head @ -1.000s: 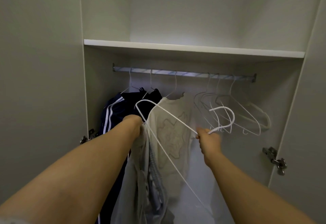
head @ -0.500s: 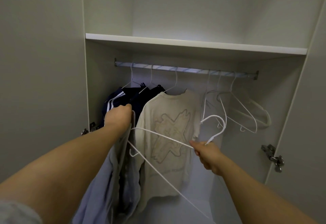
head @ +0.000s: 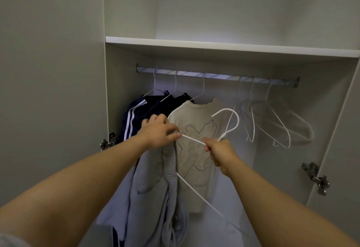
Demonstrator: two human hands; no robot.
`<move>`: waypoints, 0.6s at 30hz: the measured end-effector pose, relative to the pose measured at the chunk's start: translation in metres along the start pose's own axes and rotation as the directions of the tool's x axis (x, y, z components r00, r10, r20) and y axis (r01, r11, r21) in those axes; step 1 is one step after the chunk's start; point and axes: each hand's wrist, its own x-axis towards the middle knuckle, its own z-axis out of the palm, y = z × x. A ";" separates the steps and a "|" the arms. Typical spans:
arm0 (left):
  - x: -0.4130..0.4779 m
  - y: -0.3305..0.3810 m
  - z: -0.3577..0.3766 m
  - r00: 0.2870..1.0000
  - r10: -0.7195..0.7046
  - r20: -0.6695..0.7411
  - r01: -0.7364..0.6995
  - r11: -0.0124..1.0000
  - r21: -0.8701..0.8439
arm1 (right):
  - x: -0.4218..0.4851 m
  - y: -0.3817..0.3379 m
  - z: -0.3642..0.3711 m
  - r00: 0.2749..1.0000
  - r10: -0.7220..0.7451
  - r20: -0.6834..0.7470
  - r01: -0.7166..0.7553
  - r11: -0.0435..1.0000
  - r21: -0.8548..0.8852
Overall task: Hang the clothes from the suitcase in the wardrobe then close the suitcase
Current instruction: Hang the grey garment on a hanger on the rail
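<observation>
An open pale wardrobe [head: 231, 44] is seen from the front, with one shelf above a metal rail [head: 214, 75]; on the rail, at the left, a dark blue jacket [head: 140, 114] with white stripes and a beige T-shirt [head: 194, 114] are hung on wire hangers; a large outlined graphic is printed on the T-shirt, and a small line of writing below it is too small to be read; at the right of the rail several bare hangers [head: 272, 118] are hung together. In front of the T-shirt a white wire hanger [head: 192, 139] is held tilted; its neck is gripped by the curled fingers of the right hand [head: 220, 151]; its shoulder end and the top of a grey garment [head: 152, 178] are pinched together by the left hand [head: 157, 131]; the garment hangs down below this hand.
</observation>
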 end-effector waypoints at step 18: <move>0.014 0.040 -0.010 0.929 -0.052 -0.367 -0.122 0.892 -0.435 | -0.018 -0.012 -0.013 0.711 -0.582 -0.396 0.321 0.768 -0.554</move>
